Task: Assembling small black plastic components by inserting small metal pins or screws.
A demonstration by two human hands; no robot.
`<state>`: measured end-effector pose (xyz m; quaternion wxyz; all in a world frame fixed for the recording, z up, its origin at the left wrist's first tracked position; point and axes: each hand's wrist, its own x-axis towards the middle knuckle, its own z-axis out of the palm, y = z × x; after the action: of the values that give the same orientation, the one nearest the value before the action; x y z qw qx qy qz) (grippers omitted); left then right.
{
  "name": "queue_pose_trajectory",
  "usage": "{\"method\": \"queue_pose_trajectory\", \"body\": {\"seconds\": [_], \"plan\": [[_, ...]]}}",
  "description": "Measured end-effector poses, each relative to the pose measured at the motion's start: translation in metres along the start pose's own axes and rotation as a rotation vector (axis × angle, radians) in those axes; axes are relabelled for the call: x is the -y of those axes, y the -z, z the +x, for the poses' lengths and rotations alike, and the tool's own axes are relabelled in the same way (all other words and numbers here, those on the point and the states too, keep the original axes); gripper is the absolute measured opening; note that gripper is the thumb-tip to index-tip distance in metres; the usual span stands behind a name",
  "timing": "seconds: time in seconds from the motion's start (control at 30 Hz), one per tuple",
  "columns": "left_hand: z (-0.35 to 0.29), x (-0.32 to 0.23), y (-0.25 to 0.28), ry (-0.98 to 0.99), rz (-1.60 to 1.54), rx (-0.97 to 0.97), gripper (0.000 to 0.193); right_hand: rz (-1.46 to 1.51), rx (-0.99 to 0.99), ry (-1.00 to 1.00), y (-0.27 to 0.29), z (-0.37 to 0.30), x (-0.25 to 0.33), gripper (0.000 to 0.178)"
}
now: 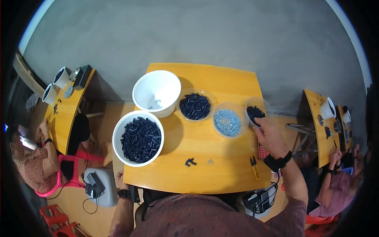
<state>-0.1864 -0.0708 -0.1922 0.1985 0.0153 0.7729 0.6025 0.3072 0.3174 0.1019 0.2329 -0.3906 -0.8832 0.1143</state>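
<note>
My right hand (269, 133) reaches over the near rim of a clear round tub (263, 103) holding small black pieces (256, 113). Its thumb and forefinger look parted; the fingertips are at the pieces, and nothing held can be made out. Low beside the table's left front corner is my left hand (120, 179), its fingers mostly indistinct. In front of me lie a few loose black pieces (190, 162) and a little group of tiny screws (211, 161). Yellow-handled thread snips (255, 169) lie near the right edge, and a red object (262, 151) shows partly under my right wrist.
Silvery screws fill a clear tub (227, 120), and black parts another (195, 106). A white bucket (138, 138) is heaped with black parts; a second white bucket (157, 91) stands behind it. People sit at a left table (65, 130) and a right table (316, 118). Cables hang by my stool.
</note>
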Motion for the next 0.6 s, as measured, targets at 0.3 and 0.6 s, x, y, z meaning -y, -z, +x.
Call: {"method": "queue_pose_trajectory", "body": {"seconds": [0.3, 0.6], "plan": [[-0.016, 0.010, -0.008, 0.140, -0.214, -0.173, 0.011, 0.377, 0.084, 0.109, 0.007, -0.033, 0.133, 0.029], [-0.041, -0.004, -0.004, 0.447, -0.277, -0.376, 0.008, 0.469, 0.222, 0.249, -0.043, -0.045, 0.165, 0.024]]}}
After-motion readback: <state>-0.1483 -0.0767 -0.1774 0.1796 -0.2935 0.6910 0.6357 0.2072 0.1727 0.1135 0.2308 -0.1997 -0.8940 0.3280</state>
